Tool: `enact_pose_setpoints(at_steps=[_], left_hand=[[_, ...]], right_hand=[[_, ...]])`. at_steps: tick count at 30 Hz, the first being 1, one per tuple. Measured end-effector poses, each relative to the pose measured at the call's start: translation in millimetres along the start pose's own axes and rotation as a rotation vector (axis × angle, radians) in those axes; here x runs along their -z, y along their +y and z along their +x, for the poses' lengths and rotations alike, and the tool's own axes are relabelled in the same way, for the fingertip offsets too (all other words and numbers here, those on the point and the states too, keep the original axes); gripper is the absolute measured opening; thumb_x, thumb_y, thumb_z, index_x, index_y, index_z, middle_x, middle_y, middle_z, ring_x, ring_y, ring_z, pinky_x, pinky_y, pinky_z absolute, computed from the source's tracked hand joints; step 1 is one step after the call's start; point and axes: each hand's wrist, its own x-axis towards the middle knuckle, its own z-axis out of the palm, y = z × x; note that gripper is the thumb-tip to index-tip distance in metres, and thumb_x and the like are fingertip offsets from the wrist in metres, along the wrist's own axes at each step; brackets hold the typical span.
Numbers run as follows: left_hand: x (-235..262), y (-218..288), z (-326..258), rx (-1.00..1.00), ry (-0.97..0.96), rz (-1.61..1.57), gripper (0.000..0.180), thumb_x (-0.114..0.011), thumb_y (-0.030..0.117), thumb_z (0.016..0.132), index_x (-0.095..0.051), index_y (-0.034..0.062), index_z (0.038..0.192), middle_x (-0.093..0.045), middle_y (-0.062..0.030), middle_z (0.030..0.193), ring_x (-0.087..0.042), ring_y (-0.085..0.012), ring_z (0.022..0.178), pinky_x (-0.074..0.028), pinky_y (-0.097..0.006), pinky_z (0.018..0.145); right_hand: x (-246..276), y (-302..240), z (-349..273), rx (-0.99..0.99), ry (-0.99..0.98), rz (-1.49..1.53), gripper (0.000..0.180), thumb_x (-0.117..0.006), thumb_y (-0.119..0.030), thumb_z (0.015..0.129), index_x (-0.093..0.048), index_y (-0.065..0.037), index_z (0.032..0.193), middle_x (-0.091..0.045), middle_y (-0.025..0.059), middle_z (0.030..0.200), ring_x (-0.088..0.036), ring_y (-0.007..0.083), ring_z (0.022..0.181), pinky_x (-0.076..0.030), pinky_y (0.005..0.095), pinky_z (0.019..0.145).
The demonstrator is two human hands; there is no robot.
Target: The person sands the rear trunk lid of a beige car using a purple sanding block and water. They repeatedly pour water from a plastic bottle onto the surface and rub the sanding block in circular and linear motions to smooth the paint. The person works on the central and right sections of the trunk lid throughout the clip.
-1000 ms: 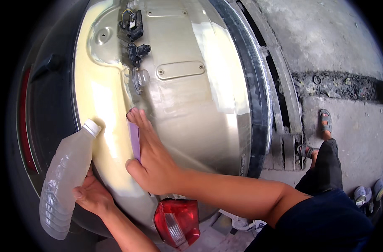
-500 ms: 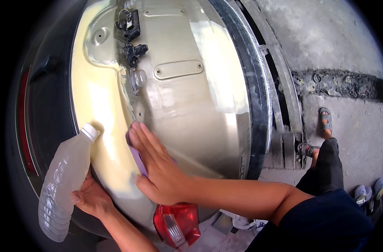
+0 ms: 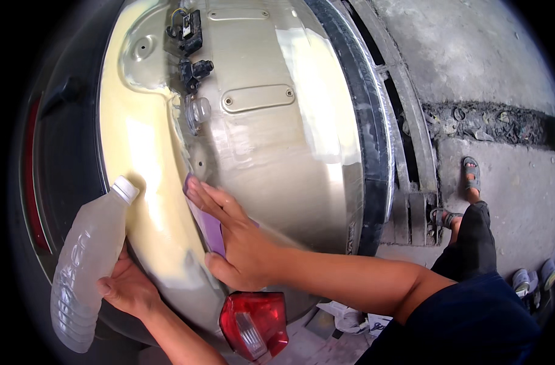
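- Purple sanding sheet [image 3: 209, 226] lies flat on the beige car panel [image 3: 271, 152], its long axis running from upper left to lower right, just below the round plug [image 3: 199, 111].
- Right hand [image 3: 238, 240] presses on it, palm down, fingers spread toward that plug.
- Left hand [image 3: 128, 289] grips a cloudy plastic bottle [image 3: 86, 267], cap pointing up toward the panel.
- Red tail lamp [image 3: 253, 322] sits below the panel.

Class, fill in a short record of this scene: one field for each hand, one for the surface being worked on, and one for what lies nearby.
Left hand: holds a clear plastic bottle with a white cap
Right hand: pressed flat on a purple sheet
Surface: beige car panel, glossy
Nearby: red tail light below the right hand
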Motion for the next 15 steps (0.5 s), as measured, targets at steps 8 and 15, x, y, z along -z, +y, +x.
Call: enact_pose_setpoints(at_steps=[8,15], left_hand=[[0,1,-1,0.008,0.004,0.021,0.074,-0.052,0.053,0.093,-0.047,-0.0083,0.135,-0.054,-0.0227,0.133,-0.056,-0.0356,0.122,-0.04,-0.048,0.109],[-6,4,1,-0.007,0.0,0.016,0.075,-0.052,0.054,0.093,-0.046,-0.008,0.135,-0.053,-0.0224,0.134,-0.055,-0.0358,0.122,-0.041,-0.049,0.109]], right_hand=[[5,-4,-3,-0.016,-0.015,0.023,0.083,-0.05,-0.012,0.072,-0.02,0.018,0.144,-0.021,0.0365,0.151,-0.022,0.0519,0.139,-0.018,0.0525,0.117],[4,7,23,0.083,0.052,-0.058,0.083,-0.05,-0.011,0.072,-0.019,0.019,0.143,-0.024,0.0375,0.149,-0.023,0.0523,0.138,-0.018,0.0519,0.117]])
